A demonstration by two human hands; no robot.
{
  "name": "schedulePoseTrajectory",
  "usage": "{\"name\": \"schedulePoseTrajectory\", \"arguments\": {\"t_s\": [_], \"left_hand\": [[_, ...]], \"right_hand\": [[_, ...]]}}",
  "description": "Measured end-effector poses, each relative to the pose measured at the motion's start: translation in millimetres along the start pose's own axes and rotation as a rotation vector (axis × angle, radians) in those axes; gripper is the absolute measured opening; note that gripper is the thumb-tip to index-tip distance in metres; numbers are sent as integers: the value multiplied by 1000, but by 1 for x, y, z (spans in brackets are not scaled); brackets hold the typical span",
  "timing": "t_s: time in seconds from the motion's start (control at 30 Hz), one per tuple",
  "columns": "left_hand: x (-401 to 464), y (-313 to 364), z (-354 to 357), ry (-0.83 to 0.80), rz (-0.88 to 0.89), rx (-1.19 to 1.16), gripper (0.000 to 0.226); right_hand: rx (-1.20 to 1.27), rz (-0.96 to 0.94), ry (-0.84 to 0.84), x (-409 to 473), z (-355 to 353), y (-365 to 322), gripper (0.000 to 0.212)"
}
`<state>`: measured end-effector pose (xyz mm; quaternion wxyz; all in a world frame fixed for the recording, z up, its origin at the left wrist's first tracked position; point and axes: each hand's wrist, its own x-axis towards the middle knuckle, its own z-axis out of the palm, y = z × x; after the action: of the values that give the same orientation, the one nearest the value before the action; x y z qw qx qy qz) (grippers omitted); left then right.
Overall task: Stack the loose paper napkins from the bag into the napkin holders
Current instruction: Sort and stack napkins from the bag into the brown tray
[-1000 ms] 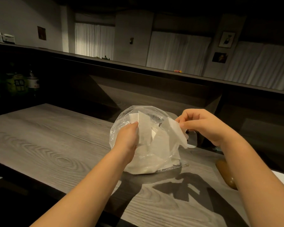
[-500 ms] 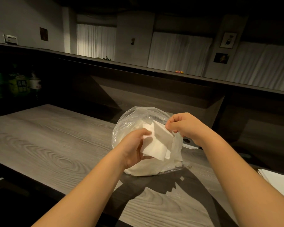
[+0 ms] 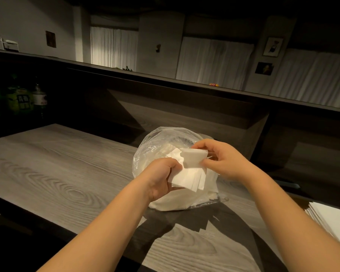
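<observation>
The left hand [image 3: 161, 177] grips a fanned sheaf of paper napkins [image 3: 188, 178] just in front of the clear plastic bag [image 3: 155, 150]; the right hand [image 3: 222, 160] pinches the top napkin [image 3: 193, 157]. Light, limp sheets likely slip, so edges suit pinching. The bag holds more napkins.

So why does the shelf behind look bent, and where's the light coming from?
Head view: the wide-angle lens bows the shelf. Hard shadows of the arms and napkins fall toward the viewer on the table, so the light probably sits high and ahead. The room's edges stay dim.
</observation>
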<state>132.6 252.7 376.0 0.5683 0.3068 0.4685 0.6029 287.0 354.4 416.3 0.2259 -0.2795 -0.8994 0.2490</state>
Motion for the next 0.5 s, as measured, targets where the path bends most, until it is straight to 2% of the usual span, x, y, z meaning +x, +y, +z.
{"name": "schedulePoseTrajectory", "arguments": {"t_s": [0.1,0.17,0.23,0.3,0.37,0.4,0.5], "left_hand": [[2,-2,1,6,0,9,22],[5,-3,1,18,1,8,24],[6,-4,0,33,11,-3,27],[6,-5,1,39,12,-13,26],[4,-4,3,37,4,-32,23],[4,-5,4,40,-2,-37,24],[4,-5,6,60,-6,-58,22]], "right_hand": [[-15,-4,142,5,5,1,20],[107,40,280,8,7,-1,12],[318,120,339,7,5,-5,24],[457,221,245,6,4,-8,50],[451,270,187,7,6,-7,71],[425,279,204,7,6,-7,71],[271,261,259,9,6,-4,35]]}}
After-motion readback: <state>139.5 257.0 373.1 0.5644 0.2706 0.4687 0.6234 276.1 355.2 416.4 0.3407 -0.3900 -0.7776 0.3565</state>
